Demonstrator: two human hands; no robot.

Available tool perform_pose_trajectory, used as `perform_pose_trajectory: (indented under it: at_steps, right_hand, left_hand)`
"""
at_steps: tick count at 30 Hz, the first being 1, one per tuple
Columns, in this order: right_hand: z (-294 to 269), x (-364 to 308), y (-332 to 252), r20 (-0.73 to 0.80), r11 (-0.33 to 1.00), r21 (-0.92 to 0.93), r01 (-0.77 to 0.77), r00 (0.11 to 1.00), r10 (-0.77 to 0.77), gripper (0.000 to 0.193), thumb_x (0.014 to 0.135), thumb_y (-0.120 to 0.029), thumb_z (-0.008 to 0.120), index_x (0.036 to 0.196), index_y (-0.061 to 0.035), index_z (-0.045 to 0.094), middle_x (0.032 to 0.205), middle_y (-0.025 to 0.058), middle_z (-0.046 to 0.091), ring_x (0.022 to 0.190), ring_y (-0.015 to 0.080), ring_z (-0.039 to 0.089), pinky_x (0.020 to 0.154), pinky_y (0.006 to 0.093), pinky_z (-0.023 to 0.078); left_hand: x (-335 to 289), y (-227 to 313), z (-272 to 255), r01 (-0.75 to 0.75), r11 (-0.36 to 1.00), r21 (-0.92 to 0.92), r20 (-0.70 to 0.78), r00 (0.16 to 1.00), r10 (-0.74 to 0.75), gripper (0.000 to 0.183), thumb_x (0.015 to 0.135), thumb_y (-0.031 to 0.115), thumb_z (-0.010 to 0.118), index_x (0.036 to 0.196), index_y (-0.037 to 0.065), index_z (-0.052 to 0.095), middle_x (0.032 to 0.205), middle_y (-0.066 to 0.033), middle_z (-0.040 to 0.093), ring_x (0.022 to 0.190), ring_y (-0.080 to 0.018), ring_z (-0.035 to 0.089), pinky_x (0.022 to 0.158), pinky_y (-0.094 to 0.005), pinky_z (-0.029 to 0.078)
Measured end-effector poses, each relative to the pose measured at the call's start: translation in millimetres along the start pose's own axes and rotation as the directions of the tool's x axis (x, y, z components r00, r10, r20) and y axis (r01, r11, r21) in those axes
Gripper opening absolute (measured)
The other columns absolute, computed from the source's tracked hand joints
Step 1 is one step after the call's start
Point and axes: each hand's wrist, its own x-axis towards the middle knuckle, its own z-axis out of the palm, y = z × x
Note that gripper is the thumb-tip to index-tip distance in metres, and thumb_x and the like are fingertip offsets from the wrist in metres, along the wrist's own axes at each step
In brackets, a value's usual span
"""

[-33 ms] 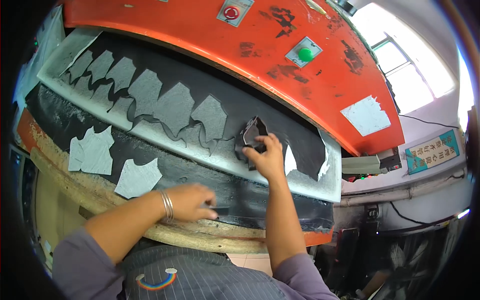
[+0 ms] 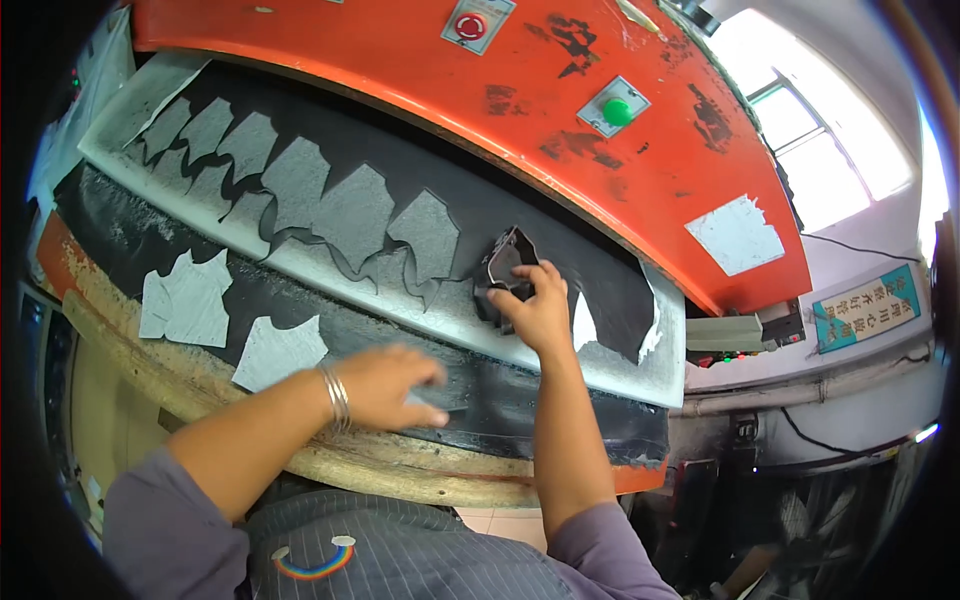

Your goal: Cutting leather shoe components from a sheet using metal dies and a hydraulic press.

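My right hand (image 2: 537,308) grips a dark metal cutting die (image 2: 512,258), an open-topped outline that rests on a black sheet (image 2: 590,265). Thumb and fingers pinch its near wall. To the left of the die, several angular holes in the sheet show a grey surface (image 2: 355,212), with thin wavy strips of sheet left between them. Lower left, my left hand (image 2: 385,385) hovers over the dark near ledge (image 2: 490,400), thumb and fingers apart and partly blurred. I make out nothing held in it.
An orange machine beam (image 2: 400,65) spans the far side, with a red button (image 2: 470,27) and a green button (image 2: 617,112). Two pale irregular scraps (image 2: 185,305) lie on the ledge at left. A worn tan edge (image 2: 400,462) runs along the front, close to my body.
My left hand has moved slightly up and right, its fingers spreading. The right hand keeps its grip on the cutting die, which stays about where it was on the sheet.
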Motion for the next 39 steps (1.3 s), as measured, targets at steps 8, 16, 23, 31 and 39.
perform_pose_trajectory:
  at_steps: [8,16,23,31,39]
  right_hand:
    - [44,22,-10,-0.05,0.982,-0.166,0.088,0.994,-0.097,0.07,0.067,-0.03,0.08,0.126,-0.003,0.053,0.137,0.0259,0.043,0.122,0.0392,0.043,0.102,0.0422,0.038]
    - [46,-18,21,-0.076,0.991,-0.13,-0.03,0.997,0.02,0.096,0.073,-0.047,0.076,0.139,0.0075,0.032,0.137,0.0299,0.042,0.131,0.0372,0.04,0.108,0.0511,0.021]
    - [45,-15,34,-0.051,0.981,-0.174,0.086,0.994,-0.096,0.101,0.07,-0.058,0.072,0.139,0.0058,0.033,0.137,0.0286,0.043,0.132,0.0352,0.039,0.108,0.0508,0.022]
    - [45,-17,26,-0.074,0.981,-0.183,0.068,0.994,-0.082,0.101,0.071,-0.055,0.074,0.139,0.0068,0.033,0.138,0.0283,0.043,0.13,0.0358,0.041,0.109,0.0489,0.021]
    - [22,-16,-4,-0.128,0.999,0.05,0.004,0.992,0.003,0.097,0.072,-0.04,0.08,0.142,0.0038,0.031,0.14,0.0271,0.039,0.131,0.0384,0.037,0.107,0.044,0.03]
  left_hand:
    - [81,-52,-19,0.251,0.968,-0.012,-0.546,0.809,-0.217,0.063,0.082,0.018,0.059,0.139,0.003,0.035,0.12,-0.0142,0.061,0.114,-0.0296,0.054,0.1,-0.0421,0.037]
    - [103,-71,-5,0.197,0.979,0.05,-0.586,0.8,-0.131,0.073,0.078,0.007,0.05,0.143,-0.009,0.021,0.135,-0.0149,0.053,0.133,-0.0277,0.039,0.113,-0.0415,0.022]
    - [98,-71,-6,0.211,0.967,0.145,-0.495,0.862,-0.114,0.078,0.076,0.011,0.053,0.143,-0.009,0.018,0.142,-0.0162,0.045,0.137,-0.0294,0.033,0.115,-0.0428,0.017]
    - [94,-68,-15,0.227,0.955,0.191,-0.459,0.88,-0.118,0.079,0.077,0.013,0.054,0.143,-0.009,0.017,0.143,-0.0161,0.044,0.138,-0.0284,0.03,0.116,-0.0424,0.017]
    - [71,-86,-45,0.039,0.971,-0.234,-0.643,0.743,-0.185,0.074,0.081,0.021,0.064,0.142,-0.002,0.03,0.136,-0.0183,0.05,0.126,-0.0274,0.047,0.108,-0.0379,0.034]
